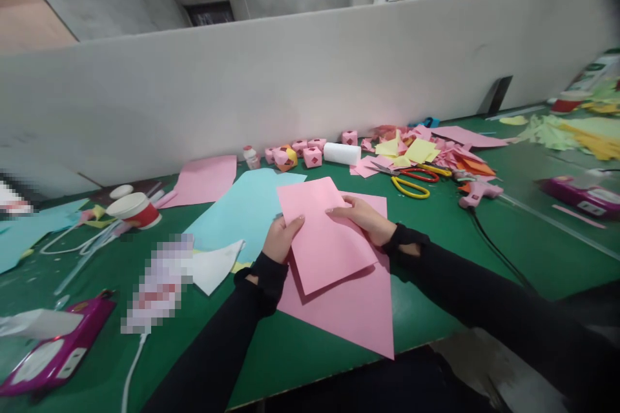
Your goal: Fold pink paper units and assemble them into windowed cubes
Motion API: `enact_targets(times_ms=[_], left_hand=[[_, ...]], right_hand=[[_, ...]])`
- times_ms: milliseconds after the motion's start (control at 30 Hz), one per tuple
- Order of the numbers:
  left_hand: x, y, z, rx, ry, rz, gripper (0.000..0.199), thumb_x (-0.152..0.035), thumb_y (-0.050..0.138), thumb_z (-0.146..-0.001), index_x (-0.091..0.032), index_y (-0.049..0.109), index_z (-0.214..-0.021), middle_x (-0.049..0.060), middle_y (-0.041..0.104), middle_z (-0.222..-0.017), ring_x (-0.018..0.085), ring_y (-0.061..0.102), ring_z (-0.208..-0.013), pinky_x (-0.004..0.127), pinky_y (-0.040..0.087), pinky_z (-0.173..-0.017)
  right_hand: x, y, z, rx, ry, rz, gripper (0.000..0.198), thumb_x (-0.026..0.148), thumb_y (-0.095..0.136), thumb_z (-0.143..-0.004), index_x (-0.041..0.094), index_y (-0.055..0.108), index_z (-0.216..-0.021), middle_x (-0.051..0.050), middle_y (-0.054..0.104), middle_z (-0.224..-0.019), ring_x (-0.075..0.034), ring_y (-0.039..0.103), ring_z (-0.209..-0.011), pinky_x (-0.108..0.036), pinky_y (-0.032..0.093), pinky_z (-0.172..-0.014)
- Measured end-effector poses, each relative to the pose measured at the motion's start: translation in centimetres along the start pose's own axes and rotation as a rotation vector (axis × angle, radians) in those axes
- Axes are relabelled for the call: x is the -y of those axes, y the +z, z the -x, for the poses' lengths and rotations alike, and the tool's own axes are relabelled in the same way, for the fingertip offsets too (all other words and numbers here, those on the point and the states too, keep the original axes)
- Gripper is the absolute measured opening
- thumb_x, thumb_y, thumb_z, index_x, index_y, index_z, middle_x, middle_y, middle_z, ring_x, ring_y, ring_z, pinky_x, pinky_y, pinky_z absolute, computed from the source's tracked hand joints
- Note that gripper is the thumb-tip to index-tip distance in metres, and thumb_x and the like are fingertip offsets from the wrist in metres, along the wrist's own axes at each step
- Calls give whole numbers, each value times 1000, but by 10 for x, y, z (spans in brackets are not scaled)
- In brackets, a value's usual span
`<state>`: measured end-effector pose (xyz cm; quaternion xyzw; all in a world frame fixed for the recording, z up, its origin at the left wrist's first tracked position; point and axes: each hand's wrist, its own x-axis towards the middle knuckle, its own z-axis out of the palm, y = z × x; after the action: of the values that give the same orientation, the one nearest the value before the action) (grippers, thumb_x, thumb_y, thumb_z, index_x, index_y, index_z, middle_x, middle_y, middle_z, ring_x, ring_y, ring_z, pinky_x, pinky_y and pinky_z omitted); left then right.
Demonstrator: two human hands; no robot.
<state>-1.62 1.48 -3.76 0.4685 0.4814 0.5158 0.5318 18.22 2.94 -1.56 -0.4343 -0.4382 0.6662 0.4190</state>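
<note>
A folded sheet of pink paper (322, 235) is held up between both hands, tilted slightly. My left hand (283, 237) grips its left edge, thumb on top and fingers hidden beneath. On the right, my right hand (365, 219) pinches the upper right side, its thumb lying on the paper. Under it on the table lies a larger pink sheet (358, 319). Light blue paper (242, 203) spreads to the left, partly covered by a white piece of paper (216, 266).
On the green table (426, 303) lie yellow-handled scissors (410, 188), a pink glue gun (478, 192) and coloured paper scraps (411, 148). Small pink paper boxes (312, 156) and a white roll (341, 153) line the partition (271, 90). A paper cup (135, 210) and purple power strip (61, 342) are left.
</note>
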Motion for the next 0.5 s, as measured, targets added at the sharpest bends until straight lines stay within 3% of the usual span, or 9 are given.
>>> enact_targets(times_ms=[500], left_hand=[[7, -5, -1, -28, 3, -32, 49, -48, 84, -62, -9, 77, -90, 14, 79, -91, 30, 72, -84, 39, 55, -79]], right_hand=[[-7, -1, 1, 1, -55, 8, 40, 20, 80, -70, 15, 69, -108, -10, 79, -99, -22, 75, -76, -32, 61, -68]])
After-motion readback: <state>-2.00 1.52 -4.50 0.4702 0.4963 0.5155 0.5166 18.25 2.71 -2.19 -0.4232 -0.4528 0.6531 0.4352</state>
